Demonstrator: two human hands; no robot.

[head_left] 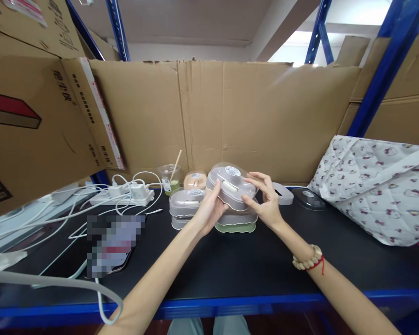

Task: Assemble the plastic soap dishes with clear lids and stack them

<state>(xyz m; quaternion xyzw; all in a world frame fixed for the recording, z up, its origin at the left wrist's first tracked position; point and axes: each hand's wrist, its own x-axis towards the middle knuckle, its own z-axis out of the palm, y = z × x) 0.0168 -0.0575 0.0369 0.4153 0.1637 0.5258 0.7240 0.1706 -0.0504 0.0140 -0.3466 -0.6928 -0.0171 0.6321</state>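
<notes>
A grey oval box with a clear lid (232, 184) is tilted up above a stack of similar boxes. My left hand (211, 208) grips its left front side, thumb on the lid by the white handle. On the right, my right hand (265, 200) holds the lid's side with thumb and fingers. Below it lie a grey box (242, 218) and a green one (235, 227). Just left stands another lidded grey box (186, 201) on top of one more. A peach box (194, 179) sits behind. What the held box contains is unclear.
A plastic cup with green drink (171, 181) stands behind left. A power strip (124, 197) with white cables and a phone (113, 246) lie left. To the right are a grey container (282, 193), a clear lid (307, 198) and a quilted patterned bag (380, 190). Cardboard (265, 116) walls the back.
</notes>
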